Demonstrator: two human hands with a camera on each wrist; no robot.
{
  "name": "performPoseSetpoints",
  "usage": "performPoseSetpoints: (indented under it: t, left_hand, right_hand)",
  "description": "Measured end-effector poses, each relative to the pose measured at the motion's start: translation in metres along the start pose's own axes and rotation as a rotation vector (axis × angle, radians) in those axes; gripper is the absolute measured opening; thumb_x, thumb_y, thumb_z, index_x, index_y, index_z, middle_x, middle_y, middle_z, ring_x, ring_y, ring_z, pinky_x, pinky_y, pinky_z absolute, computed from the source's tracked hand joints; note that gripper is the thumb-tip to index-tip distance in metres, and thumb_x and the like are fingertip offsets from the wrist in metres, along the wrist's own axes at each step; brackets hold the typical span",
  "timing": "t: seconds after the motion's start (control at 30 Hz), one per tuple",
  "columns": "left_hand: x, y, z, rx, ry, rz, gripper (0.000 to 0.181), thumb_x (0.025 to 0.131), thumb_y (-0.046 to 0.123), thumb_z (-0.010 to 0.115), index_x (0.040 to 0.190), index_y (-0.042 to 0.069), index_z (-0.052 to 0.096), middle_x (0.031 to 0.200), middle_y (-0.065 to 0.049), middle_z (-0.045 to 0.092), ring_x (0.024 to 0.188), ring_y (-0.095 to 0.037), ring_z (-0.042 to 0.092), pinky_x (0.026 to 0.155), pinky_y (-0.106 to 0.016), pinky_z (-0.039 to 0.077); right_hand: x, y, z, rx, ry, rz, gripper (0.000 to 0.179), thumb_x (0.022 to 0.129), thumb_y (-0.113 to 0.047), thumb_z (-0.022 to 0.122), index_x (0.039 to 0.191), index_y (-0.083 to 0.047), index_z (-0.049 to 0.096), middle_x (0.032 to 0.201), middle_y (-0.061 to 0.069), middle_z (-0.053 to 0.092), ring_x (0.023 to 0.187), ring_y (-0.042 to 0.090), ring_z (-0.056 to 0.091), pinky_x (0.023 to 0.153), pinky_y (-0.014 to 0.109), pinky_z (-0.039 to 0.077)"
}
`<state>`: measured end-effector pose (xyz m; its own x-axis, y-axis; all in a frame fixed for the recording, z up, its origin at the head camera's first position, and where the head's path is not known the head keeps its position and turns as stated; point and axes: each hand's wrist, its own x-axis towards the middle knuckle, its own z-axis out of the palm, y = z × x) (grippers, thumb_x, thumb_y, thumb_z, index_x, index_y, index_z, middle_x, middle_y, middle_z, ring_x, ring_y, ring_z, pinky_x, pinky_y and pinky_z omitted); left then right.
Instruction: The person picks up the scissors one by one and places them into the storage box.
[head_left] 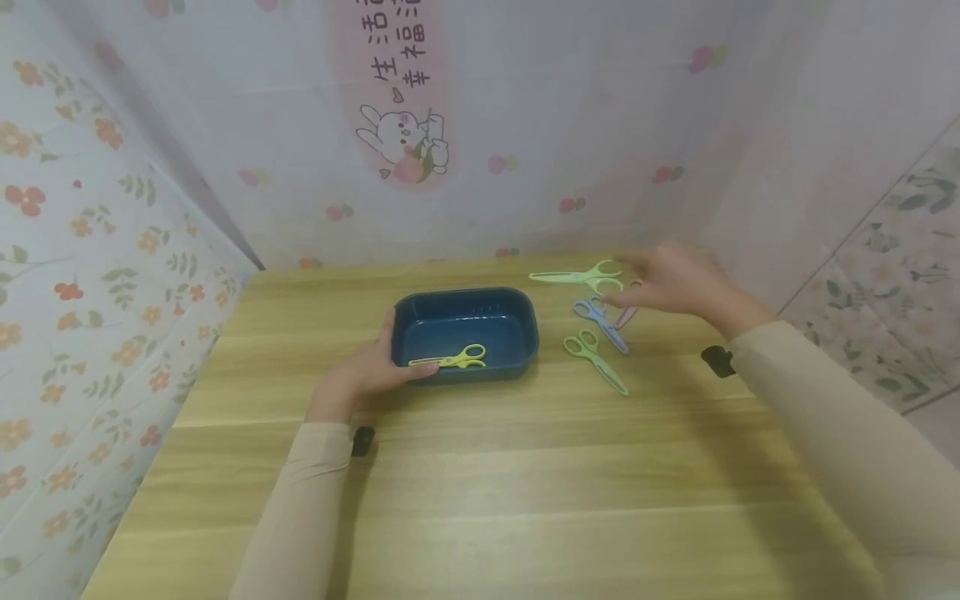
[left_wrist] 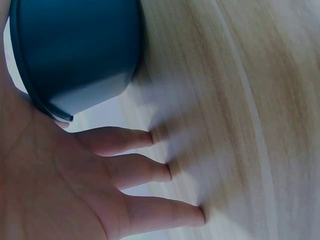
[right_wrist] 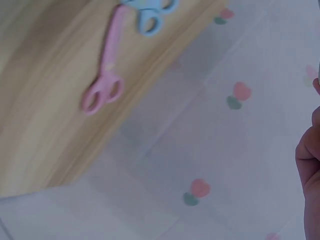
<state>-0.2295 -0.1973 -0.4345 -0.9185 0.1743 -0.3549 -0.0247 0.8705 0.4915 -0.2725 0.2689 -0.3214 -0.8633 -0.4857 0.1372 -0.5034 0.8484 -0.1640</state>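
Note:
My left hand (head_left: 367,367) holds the left end of a dark blue rectangular tub (head_left: 468,377), its thumb over the rim. In the left wrist view, three fingers (left_wrist: 145,170) stretch beside the tub's outer wall down toward the tabletop. Yellow scissors (head_left: 453,358) lie in the tub. My right hand (head_left: 667,279) pinches pale green scissors (head_left: 573,277) by the handles, blades pointing left; in the right wrist view only its edge shows. Below it lie blue scissors (head_left: 603,323), pink scissors (right_wrist: 110,55), partly hidden in the head view, and green scissors (head_left: 600,365).
The wooden table (head_left: 480,500) meets a curtain (head_left: 525,150) printed with fruit and a rabbit along its back edge. A flowered cloth (head_left: 67,292) hangs on the left, and another patterned surface stands at the right.

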Motion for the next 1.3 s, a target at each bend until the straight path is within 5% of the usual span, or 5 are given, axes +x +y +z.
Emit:
performPoseSetpoints:
  t: [0.27, 0.43, 0.6, 0.9, 1.3]
  left_hand:
    - [0.000, 0.002, 0.001, -0.014, 0.000, 0.021, 0.145, 0.078, 0.092, 0.064, 0.167, 0.023, -0.027, 0.174, -0.029, 0.025, 0.154, -0.050, 0.041, 0.122, -0.065, 0.041]
    - [0.000, 0.000, 0.000, -0.003, -0.003, 0.015, 0.144, 0.080, 0.090, 0.065, 0.167, 0.021, -0.026, 0.173, -0.030, 0.025, 0.153, -0.051, 0.042, 0.121, -0.065, 0.041]
    - [0.000, 0.000, 0.001, 0.009, -0.002, 0.010, 0.144, 0.080, 0.090, 0.064, 0.168, 0.020, -0.026, 0.172, -0.031, 0.028, 0.152, -0.051, 0.043, 0.121, -0.065, 0.042]
    - [0.002, 0.002, 0.001, -0.007, 0.005, 0.007, 0.143, 0.080, 0.089, 0.066, 0.168, 0.022, -0.026, 0.173, -0.030, 0.026, 0.154, -0.051, 0.042, 0.122, -0.065, 0.040]
    - [0.000, 0.001, 0.001, 0.007, 0.011, 0.009, 0.146, 0.078, 0.092, 0.064, 0.168, 0.021, -0.026, 0.170, -0.033, 0.030, 0.151, -0.052, 0.045, 0.121, -0.064, 0.042]
  right_hand:
    - [0.024, -0.019, -0.003, 0.063, -0.002, -0.019, 0.060, 0.089, -0.045, 0.083, 0.136, -0.010, 0.069, 0.069, 0.005, 0.061, 0.061, 0.016, 0.049, 0.057, 0.031, 0.034]
    - [0.035, -0.028, -0.003, 0.114, -0.001, -0.030, 0.051, 0.090, -0.045, 0.084, 0.125, -0.011, 0.070, 0.062, -0.004, 0.036, 0.057, 0.012, 0.030, 0.056, 0.030, 0.027]
    - [0.046, -0.035, -0.003, 0.122, -0.003, -0.041, 0.061, 0.090, -0.048, 0.082, 0.137, -0.010, 0.069, 0.059, -0.007, 0.028, 0.056, 0.011, 0.023, 0.054, 0.028, 0.023]
    - [0.067, -0.051, 0.001, 0.131, -0.030, -0.063, 0.070, 0.088, -0.052, 0.082, 0.143, -0.011, 0.068, 0.055, -0.008, 0.030, 0.054, 0.011, 0.024, 0.052, 0.027, 0.021]
    - [0.098, -0.085, 0.017, 0.136, -0.093, -0.149, 0.062, 0.087, -0.052, 0.082, 0.130, -0.008, 0.074, 0.058, -0.007, 0.037, 0.054, 0.010, 0.029, 0.052, 0.027, 0.024]
